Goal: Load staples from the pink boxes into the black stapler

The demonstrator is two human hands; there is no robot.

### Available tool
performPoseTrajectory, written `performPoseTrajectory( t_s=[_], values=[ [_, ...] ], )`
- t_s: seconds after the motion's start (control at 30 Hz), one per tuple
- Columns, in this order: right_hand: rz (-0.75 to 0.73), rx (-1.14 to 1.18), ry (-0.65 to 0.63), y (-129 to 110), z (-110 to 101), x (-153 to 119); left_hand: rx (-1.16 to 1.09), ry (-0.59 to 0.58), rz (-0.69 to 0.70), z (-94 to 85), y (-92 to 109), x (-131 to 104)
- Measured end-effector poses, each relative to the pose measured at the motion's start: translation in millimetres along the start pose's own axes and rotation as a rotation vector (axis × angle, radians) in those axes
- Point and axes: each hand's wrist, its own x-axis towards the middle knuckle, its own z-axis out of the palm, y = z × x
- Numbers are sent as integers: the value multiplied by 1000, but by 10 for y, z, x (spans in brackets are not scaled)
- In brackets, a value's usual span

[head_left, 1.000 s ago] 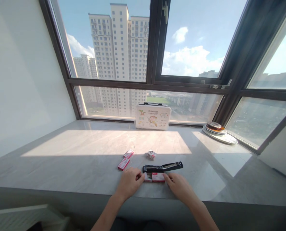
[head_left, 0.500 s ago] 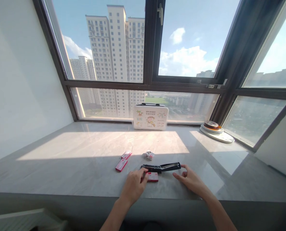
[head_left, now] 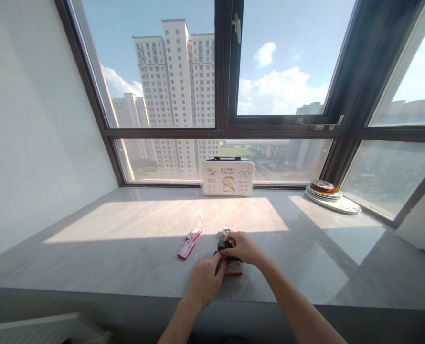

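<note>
Half a second ago the stapler (head_left: 224, 245) lay spread out, its long arm reaching to the right with your right hand (head_left: 231, 247) at that far end; now the arm no longer sticks out, and only a short black piece shows at your fingers. You seem to have swung it back to the left over the base, so the stapler looks folded or nearly so, though your fingers cover too much to tell whether it is fully shut. It sits at the middle of the sill (head_left: 126, 260), toward the near side, just beyond the near box (head_left: 234, 269). Your right hand has come across from the right, and its thumb and fingers are pinched narrow on the black piece. Your left hand (head_left: 217, 263) is at the stapler's left end, fingertips drawn close together and almost meeting those of the right; you may be gripping or only steadying, and I cannot tell which. The near box still lies on the near side, its left part hidden behind your left hand. Just beyond your right hand, the white box (head_left: 225, 232) is now partly covered. To the left, the two red boxes (head_left: 186, 250) lie as they did, one a little farther off than the other, so for now your work appears to be wholly with the stapler.
</note>
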Motion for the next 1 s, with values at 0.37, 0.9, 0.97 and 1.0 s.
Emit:
performPoseTrajectory(
  t_s=[0.37,0.9,0.97,1.0],
  values=[
    [89,-89,8,205,-142,-225,58,-1,120,-31,206,82],
    [141,-132,52,240,-145,-293,-20,138,4,-443,-1061,317],
    [147,-135,48,232,-163,-321,-98,82,-32,-424,-1098,334],
    [149,-136,48,231,-173,-339,-123,64,-49,-410,-1105,336]
  ],
)
